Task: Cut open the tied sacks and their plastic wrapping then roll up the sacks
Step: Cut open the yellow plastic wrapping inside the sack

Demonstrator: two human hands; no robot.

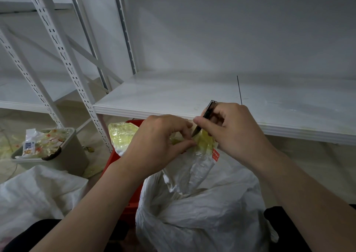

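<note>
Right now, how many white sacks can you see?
2 plainly: the middle sack, being cut, and the flat sack lower left. The wrapped bundle behind may be a third.

Cannot read the red label on the sack neck: too small. Cannot tell where the knife tip meets the yellow wrapping. Cannot see most of the red crate, hidden behind a forearm and the sack.

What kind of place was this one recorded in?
Probably a storeroom or stock room. Bare white slotted-steel shelving stands along the wall, white woven sacks sit on the floor, and a bin beside them is stuffed with crumpled plastic wrapping.
</note>
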